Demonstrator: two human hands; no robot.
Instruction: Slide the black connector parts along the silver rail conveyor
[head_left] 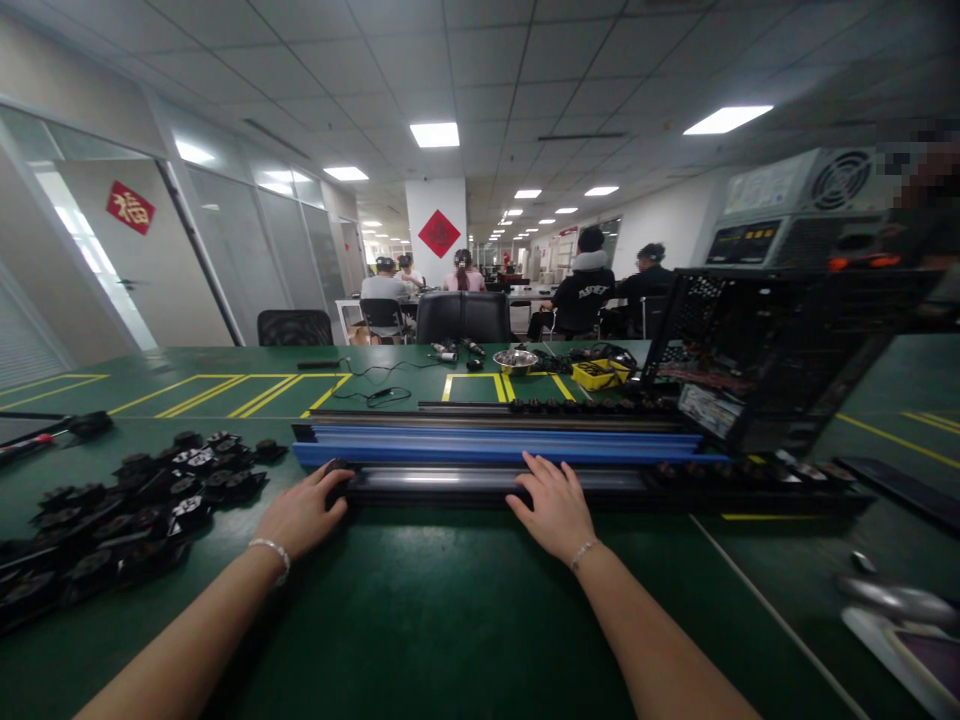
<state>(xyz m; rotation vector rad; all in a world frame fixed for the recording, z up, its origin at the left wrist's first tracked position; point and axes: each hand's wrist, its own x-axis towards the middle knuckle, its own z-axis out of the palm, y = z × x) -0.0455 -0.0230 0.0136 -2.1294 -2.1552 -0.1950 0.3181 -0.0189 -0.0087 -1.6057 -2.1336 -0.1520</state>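
A long black rail [442, 478] with a shiny middle strip lies crosswise on the table in front of me. At its left end, my left hand [304, 510] has its fingers closed on a small black part [341, 466]. My right hand [553, 500] rests on the rail's near side, right of its middle, with the fingers apart. Just behind the rail runs a long blue rail [495, 442]. Several small black parts [690, 472] sit in a row on the right stretch of the black rail. Many similar black parts [180, 485] are heaped to the left.
An open computer case [772, 350] stands on the right, with a power supply [810, 185] on top. Farther back on the green table [450, 600] are a metal bowl [515, 358], a yellow tray [600, 374] and cables. Several people sit beyond.
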